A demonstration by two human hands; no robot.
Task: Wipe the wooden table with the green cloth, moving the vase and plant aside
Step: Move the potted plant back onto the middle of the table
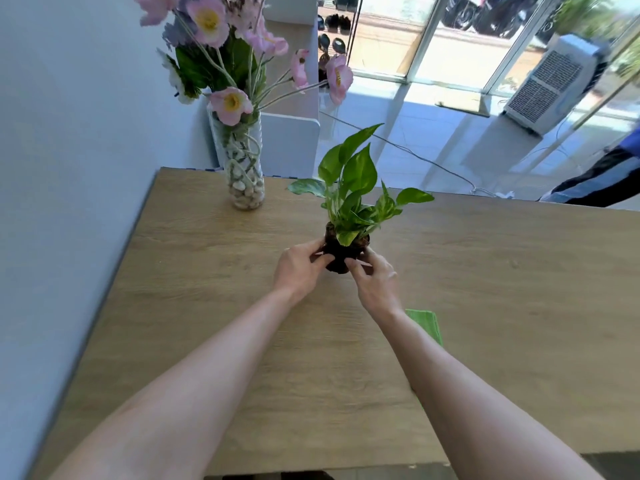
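Observation:
A small green-leaved plant (356, 188) in a black pot (341, 254) stands near the middle of the wooden table (502, 306). My left hand (299, 266) grips the pot's left side and my right hand (374, 280) grips its right side. A tall glass vase (244, 168), filled with pale pebbles and pink artificial flowers, stands at the table's far left corner. The green cloth (427, 323) lies on the table just right of my right forearm, which hides part of it.
A pale wall (69, 168) runs along the table's left edge. Beyond the far edge are a white chair back (291, 143), a tiled floor with a cable, a white air cooler (554, 81) by the glass windows, and a person's sleeve (606, 181) at the right.

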